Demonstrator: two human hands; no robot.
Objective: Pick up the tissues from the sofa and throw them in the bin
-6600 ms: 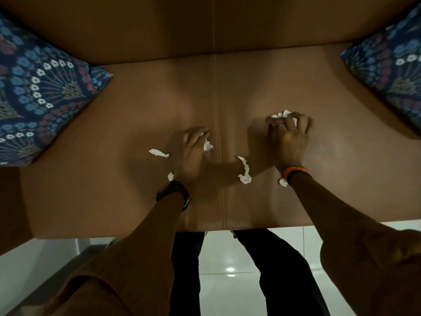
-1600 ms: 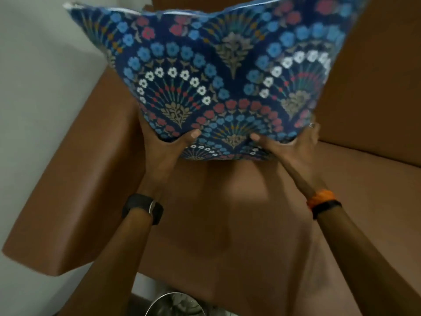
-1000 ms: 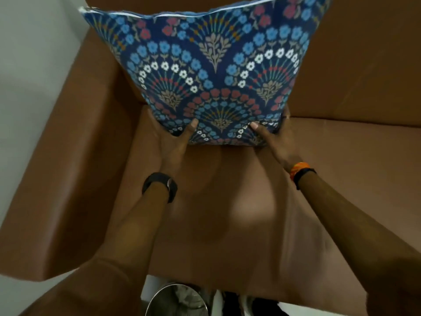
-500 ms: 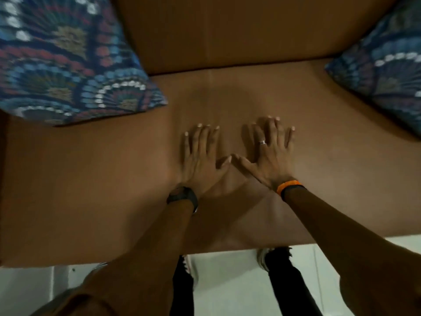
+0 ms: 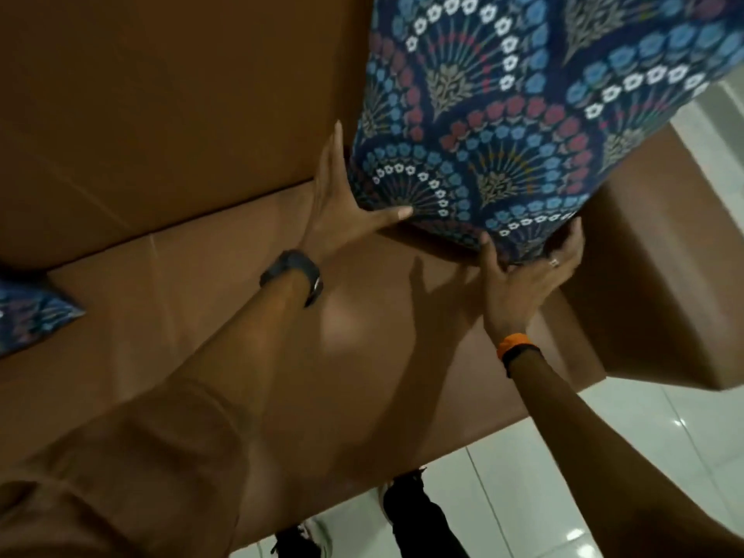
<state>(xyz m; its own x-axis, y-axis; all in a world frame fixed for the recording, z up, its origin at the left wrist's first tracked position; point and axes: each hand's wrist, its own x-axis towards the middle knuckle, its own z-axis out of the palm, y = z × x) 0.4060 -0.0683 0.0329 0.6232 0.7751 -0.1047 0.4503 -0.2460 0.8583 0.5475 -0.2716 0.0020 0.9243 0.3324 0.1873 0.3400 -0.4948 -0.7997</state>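
Note:
A big blue floral cushion (image 5: 523, 114) stands lifted at the right end of the brown sofa (image 5: 201, 296). My left hand (image 5: 342, 203) presses flat against its left side, thumb under the lower edge. My right hand (image 5: 531, 267) cups its bottom right corner from below. The seat under and around the cushion shows only bare leather. No tissue and no bin is in view.
The sofa's right armrest (image 5: 652, 296) sits just right of my right hand. A second patterned cushion (image 5: 28, 316) pokes in at the left edge. White floor tiles (image 5: 604, 477) and my shoes lie below the seat's front edge.
Half a second ago both hands lay flat on the bare middle seat. Now the view has swung right and both hands hold the right cushion, raised off the seat.

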